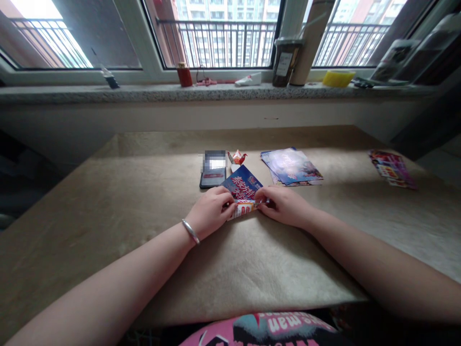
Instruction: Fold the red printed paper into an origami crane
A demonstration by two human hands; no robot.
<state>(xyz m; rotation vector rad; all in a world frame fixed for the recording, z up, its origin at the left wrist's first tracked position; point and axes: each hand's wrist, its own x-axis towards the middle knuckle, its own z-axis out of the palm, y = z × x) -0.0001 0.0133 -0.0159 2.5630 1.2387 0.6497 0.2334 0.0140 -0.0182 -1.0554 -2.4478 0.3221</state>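
Note:
A sheet of printed paper (pixel 242 184), blue with red and white lettering, lies before me with a corner pointing away. Its near part is folded up, showing a white and orange printed side. My left hand (pixel 212 209), with a silver bangle at the wrist, pinches the left end of the fold. At the right end, my right hand (pixel 279 204) pinches the same paper between thumb and fingers. Just beyond the paper sits a small folded paper figure (pixel 237 157) in red, orange and white. Left of that figure lies a phone (pixel 213 178), its screen partly blurred.
A stack of printed sheets (pixel 291 166) lies to the right, and more colourful printed papers (pixel 392 169) at the far right of the table (pixel 162 163). The windowsill (pixel 144 95) holds a red jar (pixel 185 75), a dark lidded cup (pixel 285 62) and a yellow tape roll (pixel 337 79).

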